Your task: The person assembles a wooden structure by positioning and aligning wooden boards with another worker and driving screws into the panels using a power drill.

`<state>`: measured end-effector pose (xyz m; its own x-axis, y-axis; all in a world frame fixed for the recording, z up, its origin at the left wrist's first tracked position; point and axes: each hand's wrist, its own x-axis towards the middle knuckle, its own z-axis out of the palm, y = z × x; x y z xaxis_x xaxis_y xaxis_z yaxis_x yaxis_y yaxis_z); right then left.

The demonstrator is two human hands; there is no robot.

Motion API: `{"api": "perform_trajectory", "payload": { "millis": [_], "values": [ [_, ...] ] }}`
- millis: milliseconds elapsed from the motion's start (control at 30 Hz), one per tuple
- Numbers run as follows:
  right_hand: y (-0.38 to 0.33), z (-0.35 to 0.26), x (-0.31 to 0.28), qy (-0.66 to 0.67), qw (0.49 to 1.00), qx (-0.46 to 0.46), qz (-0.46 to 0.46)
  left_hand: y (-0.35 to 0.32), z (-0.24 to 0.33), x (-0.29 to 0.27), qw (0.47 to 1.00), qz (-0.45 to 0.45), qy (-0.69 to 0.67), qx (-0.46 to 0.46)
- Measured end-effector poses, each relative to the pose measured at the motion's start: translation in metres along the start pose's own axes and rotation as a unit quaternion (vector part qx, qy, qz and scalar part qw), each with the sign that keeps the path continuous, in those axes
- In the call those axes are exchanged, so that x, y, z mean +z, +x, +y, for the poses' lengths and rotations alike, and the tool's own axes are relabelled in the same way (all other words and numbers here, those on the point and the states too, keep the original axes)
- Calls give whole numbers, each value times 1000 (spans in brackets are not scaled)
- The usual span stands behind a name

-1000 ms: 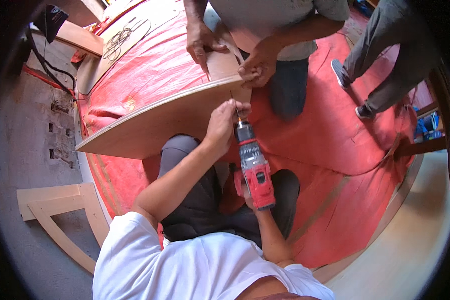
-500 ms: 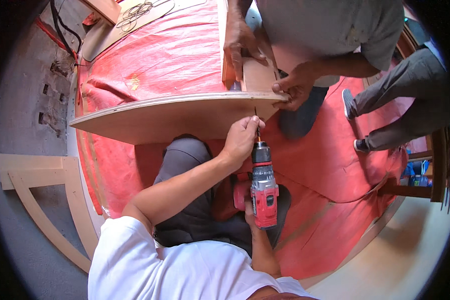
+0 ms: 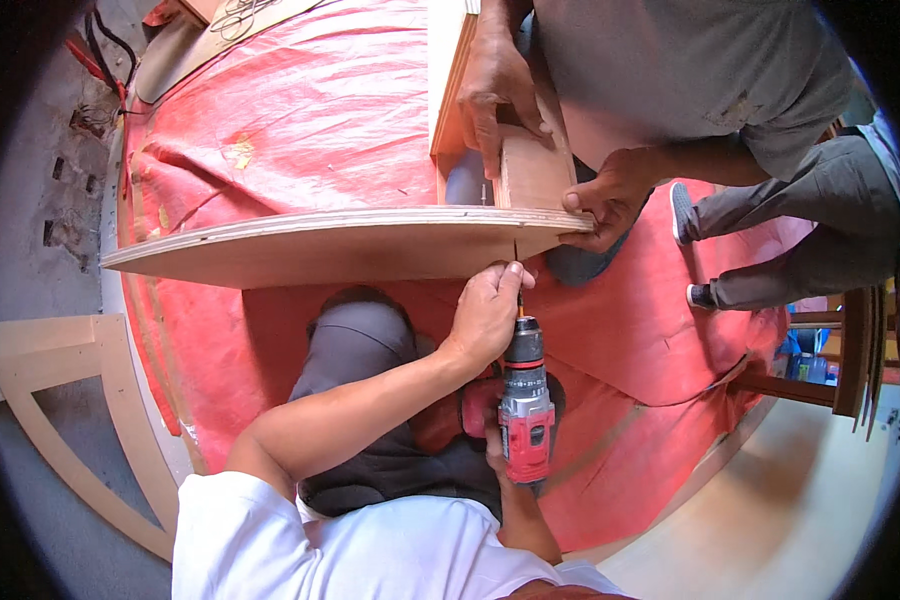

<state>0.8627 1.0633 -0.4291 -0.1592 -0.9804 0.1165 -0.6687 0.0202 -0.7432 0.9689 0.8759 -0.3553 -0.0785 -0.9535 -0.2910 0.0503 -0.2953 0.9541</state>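
Steadiness matters here: with the left hand (image 3: 485,315) pinching the screw (image 3: 516,262) against the curved plywood panel's (image 3: 330,245) near face and the right hand (image 3: 495,455) wrapped around the red drill (image 3: 525,420), keep the bit square while the co-worker's hands (image 3: 610,205) brace the far wooden block (image 3: 530,175).

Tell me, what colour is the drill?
The drill is red with a grey and black front, seen clearly in the head view.

Red-and-grey cordless drill (image 3: 525,420), upright (bit tip at curved plywood panel (image 3: 330,250) edge).
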Motion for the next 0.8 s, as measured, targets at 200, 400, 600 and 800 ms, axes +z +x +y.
{"api": "perform_trajectory", "payload": {
  "millis": [200, 400, 600, 800],
  "values": [
    [-1, -2, -2, -26, 999, -8, -34, 2, 3, 0, 996, -24, -82, 5],
    [0, -3, 4, -60, 994, -83, 22, 2, 1, 1, 997, -41, -68, -6],
    [-2, 5, 6, -52, 996, -65, 9, 5, 2, 4, 998, -52, -28, 37],
    [-2, 14, 11, -70, 995, -69, -16, 11, -4, 8, 994, -90, -55, 24]
  ]
}}
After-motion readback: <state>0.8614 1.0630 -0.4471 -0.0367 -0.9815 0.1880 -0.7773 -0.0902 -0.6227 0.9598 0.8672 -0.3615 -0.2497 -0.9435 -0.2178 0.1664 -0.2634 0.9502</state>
